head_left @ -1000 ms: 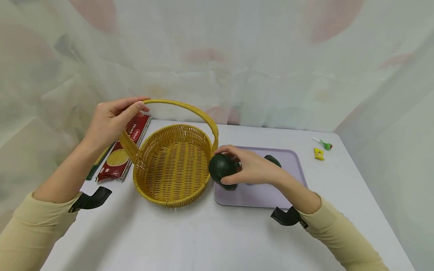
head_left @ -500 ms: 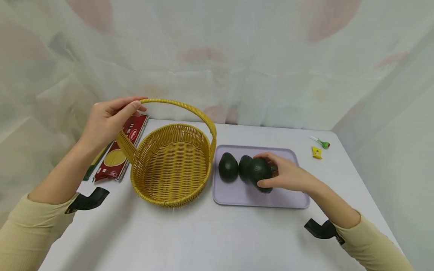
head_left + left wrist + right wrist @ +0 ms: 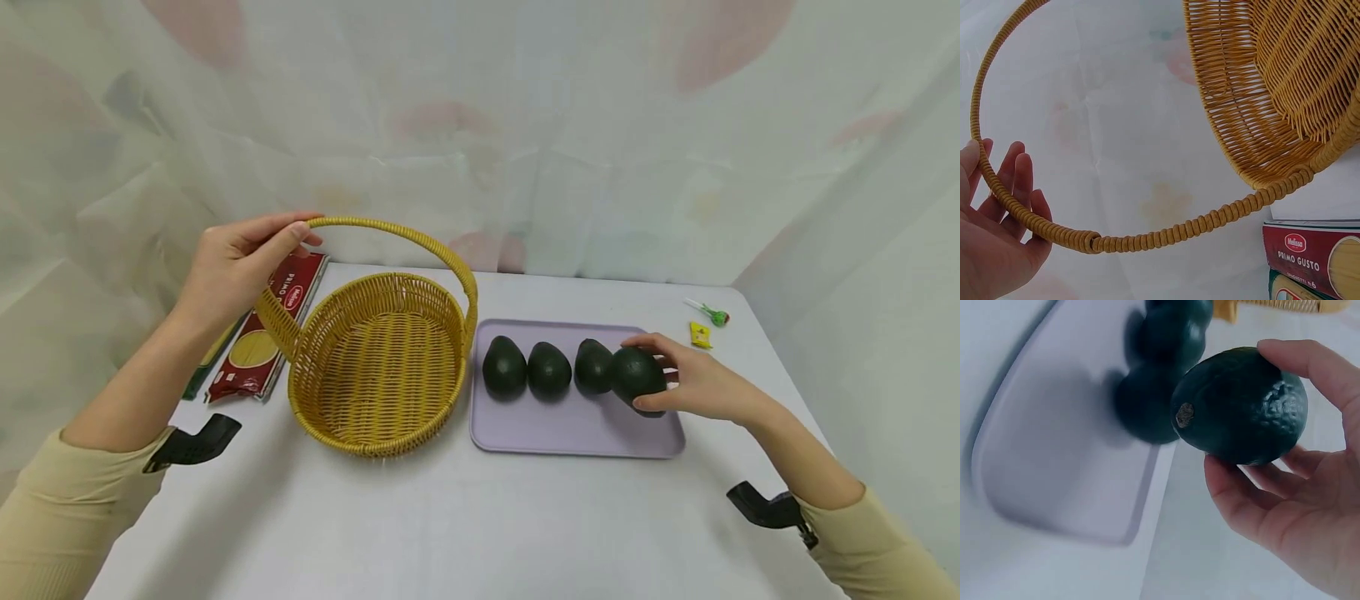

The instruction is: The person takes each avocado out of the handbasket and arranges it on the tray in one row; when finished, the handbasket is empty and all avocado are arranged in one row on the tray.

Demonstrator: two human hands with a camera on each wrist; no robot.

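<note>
Right hand (image 3: 701,385) fingers clamped on avocado (image 3: 637,375) at tray's (image 3: 570,433) 3 o'clock edge (could roll off); left hand (image 3: 236,267) fingers curled around basket handle (image 3: 405,235).

The right hand (image 3: 693,383) now sits over the right end of the lavender tray (image 3: 570,433), whereas a second ago it was at the tray's left end, just beside the basket (image 3: 378,367). Half a second ago it was over the tray's middle. The avocado (image 3: 637,377) it grips has travelled with it and is now the rightmost of four, just beside the third one (image 3: 592,367). Two avocados (image 3: 504,367) and (image 3: 549,371) stand uncovered at the left of the tray, where a second ago the hand hid that spot. The right forearm reaches farther right across the tabletop (image 3: 450,517).
</note>
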